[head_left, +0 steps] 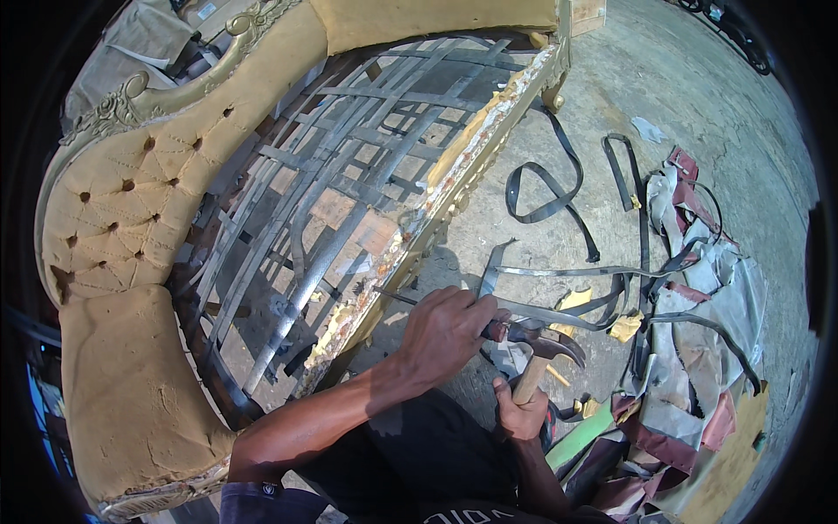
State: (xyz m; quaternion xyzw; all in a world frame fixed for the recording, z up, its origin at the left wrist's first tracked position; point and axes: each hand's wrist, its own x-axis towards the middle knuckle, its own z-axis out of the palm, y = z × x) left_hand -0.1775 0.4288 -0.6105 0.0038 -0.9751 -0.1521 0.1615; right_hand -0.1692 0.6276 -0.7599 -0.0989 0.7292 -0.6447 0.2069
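Note:
My left hand (447, 336) is closed around a screwdriver (495, 331) with a dark reddish handle. Its thin shaft points left to the stripped front rail (428, 229) of a sofa frame, and the tip seems to meet the rail. In my right hand (523, 414) is a claw hammer (531, 381), gripped by its wooden handle. The hammer's dark metal head is right beside the screwdriver's butt end; whether they touch I cannot tell. Woven grey webbing straps (349, 144) span the open seat, several of them loose or sagging.
Tufted tan upholstery (131, 201) covers the sofa's back, with carved gold trim (131, 96). Loose black straps (546, 210) curl over the concrete floor (646, 52). Torn grey and maroon fabric (716, 297) is heaped at the right. Yellow foam scraps (626, 327) lie near my hands.

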